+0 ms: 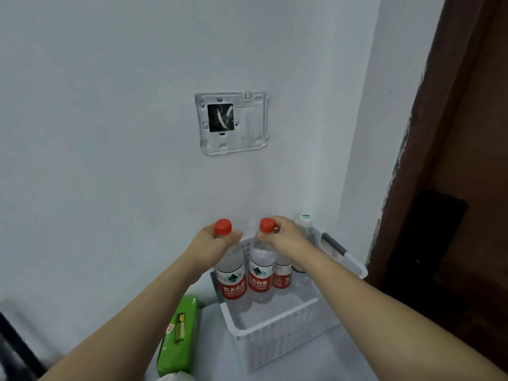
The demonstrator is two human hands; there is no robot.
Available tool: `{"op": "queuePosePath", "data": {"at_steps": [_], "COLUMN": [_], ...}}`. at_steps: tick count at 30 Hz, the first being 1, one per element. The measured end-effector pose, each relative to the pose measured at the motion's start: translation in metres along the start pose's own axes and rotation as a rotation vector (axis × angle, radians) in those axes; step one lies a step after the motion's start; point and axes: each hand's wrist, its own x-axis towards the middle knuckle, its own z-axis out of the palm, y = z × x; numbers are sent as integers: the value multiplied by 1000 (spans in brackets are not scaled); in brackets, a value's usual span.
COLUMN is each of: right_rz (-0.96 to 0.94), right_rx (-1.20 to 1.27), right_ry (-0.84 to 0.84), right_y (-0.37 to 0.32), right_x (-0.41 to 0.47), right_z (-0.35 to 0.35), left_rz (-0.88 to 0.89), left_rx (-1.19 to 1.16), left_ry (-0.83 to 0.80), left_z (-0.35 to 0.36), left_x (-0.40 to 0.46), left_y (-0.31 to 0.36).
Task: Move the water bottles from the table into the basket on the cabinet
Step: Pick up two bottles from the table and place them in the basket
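A white perforated basket (270, 329) stands on the pale cabinet top (211, 350) against the wall. My left hand (213, 244) grips the neck of a red-capped water bottle (231, 279) at the basket's far left. My right hand (286, 237) grips the neck of a second red-capped bottle (261, 273) beside it. Both bottles are upright, with their lower parts inside the basket. Behind my right hand stand a third red-label bottle (282, 276) and a clear bottle with a white and green cap (305, 221).
A green pack of batteries (180, 334) lies on the cabinet top left of the basket. On the wall above hangs an open grey wall bracket (232, 122) with wires. A dark wooden door frame (439, 160) runs along the right.
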Motion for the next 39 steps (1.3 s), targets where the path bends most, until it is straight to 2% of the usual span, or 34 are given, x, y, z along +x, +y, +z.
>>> {"op": "queuePosePath", "data": {"at_steps": [6,14,20,24,29,39], "right_rz": [-30,-71,-88,-126,-136,-155], "right_rx": [-256,-268,-308,-420,-506,-481], "right_ry": [-20,-37,-41,-116,-147,-87], "right_y": [16,15,20,17,16,16], "right_x": [12,15,15,15,16,3], "right_z": [18,20,23,23,18,13], "left_rz": [16,9,28,88,149,115], "left_rx": [94,288,394,520,570,480], "left_ry": [-36,-53,-36,10,105,80], "left_z": [7,5,8,14,20,23], "left_x": [14,38,26,21,16,23], "left_y": [-26,-59,-43,-47,-51,-58]}}
